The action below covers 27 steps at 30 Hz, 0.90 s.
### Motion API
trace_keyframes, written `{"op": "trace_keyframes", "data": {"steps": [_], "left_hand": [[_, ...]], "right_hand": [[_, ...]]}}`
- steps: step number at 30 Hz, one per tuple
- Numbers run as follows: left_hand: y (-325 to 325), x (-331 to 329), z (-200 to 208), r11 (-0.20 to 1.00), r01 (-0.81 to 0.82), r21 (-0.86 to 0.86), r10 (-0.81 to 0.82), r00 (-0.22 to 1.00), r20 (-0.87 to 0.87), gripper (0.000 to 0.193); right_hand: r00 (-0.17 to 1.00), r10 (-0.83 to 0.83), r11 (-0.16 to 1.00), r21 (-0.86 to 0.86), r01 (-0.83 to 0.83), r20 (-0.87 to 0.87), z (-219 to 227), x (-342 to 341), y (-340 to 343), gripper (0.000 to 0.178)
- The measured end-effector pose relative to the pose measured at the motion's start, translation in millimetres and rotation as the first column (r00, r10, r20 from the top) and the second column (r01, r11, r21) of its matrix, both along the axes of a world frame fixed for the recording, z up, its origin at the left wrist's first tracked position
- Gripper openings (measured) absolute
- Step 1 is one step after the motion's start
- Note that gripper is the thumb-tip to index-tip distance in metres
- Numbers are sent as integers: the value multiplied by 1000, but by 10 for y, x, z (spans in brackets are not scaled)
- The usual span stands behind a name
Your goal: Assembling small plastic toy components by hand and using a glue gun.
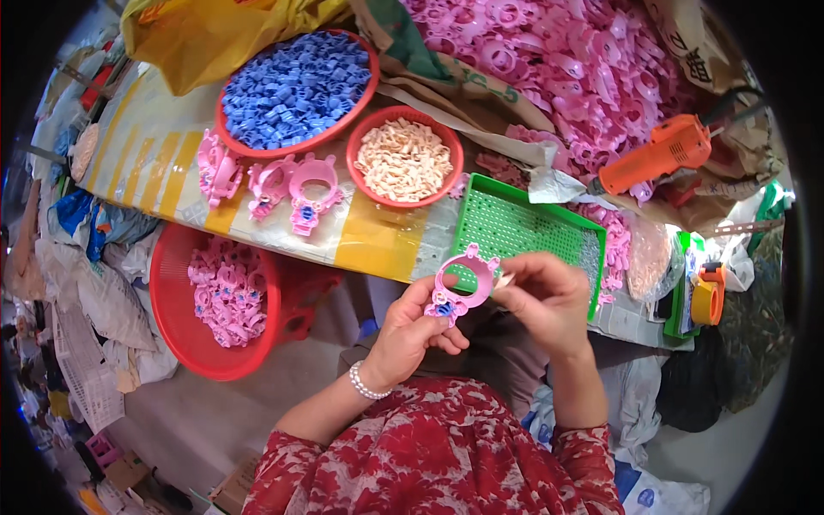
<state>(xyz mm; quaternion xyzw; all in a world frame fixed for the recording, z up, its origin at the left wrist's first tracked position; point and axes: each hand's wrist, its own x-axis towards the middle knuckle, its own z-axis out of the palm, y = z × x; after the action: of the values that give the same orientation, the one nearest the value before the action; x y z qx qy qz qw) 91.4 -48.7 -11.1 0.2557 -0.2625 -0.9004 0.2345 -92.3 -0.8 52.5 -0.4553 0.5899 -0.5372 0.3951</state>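
Gripped in left hand [412, 330]: pink ring [483, 278]; pinched between fingertips [515, 300] of right hand [549, 306], alongside: pale piece [504, 281], possibly droppable through slight hold.

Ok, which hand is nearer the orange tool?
Right. The right hand is below and left of the orange tool; the left hand, holding a pink ring, is farther left.

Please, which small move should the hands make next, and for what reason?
Probably the right hand should bring the small pale piece to the pink frame, because its fingers pinch that piece close beside the frame, which the left hand holds. Exactly where the piece would fit, I cannot tell.
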Motion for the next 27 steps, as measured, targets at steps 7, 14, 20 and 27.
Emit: {"op": "trace_keyframes", "data": {"steps": [7,14,20,27], "left_hand": [[120,-203,37,998,23,-63,-20,999,45,45],[203,-275,62,992,60,-113,-50,995,87,46],[262,-294,43,981,26,-191,-6,995,102,49],[340,-316,-20,962,-3,-272,36,993,115,48]], "right_hand": [[987,-153,984,98,148,47,-311,32,471,13],[975,-206,976,58,211,-83,-375,47,616,7],[850,-215,976,-126,175,-481,-292,38,588,7],[851,-179,981,-24,192,-493,-244,127,565,9]]}}
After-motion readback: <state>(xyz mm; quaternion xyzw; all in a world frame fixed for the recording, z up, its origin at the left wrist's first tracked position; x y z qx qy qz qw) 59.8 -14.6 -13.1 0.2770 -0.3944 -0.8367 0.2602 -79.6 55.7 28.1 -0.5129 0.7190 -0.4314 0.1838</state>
